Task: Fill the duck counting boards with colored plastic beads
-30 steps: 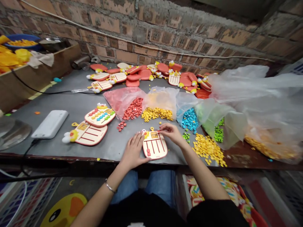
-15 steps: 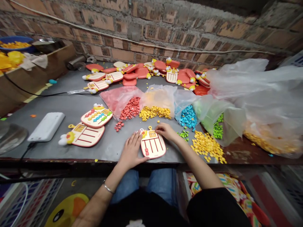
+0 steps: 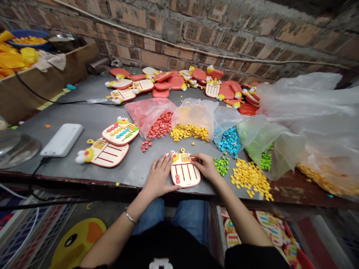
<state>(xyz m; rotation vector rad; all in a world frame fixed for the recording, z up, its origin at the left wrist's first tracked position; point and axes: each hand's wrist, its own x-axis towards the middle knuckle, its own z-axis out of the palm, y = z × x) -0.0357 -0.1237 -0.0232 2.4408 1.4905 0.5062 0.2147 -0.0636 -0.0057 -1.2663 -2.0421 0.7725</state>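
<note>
Still just two red beads (image 3: 177,179) on the board (image 3: 192,182), so seemingly no progress; left hand (image 3: 159,175) spread against its edge, right hand (image 3: 206,167) with fingers bunched, can't tell on what

The board (image 3: 186,182) before me is cream, with a red rim (image 3: 187,186), dark red slots (image 3: 183,173) and two red beads (image 3: 177,179). I see loose beads (image 3: 230,141) in red, yellow, blue and green. My bench (image 3: 92,116) is grey, my shirt (image 3: 174,243) black with a white print (image 3: 160,264), my jeans (image 3: 192,216) blue.
</note>
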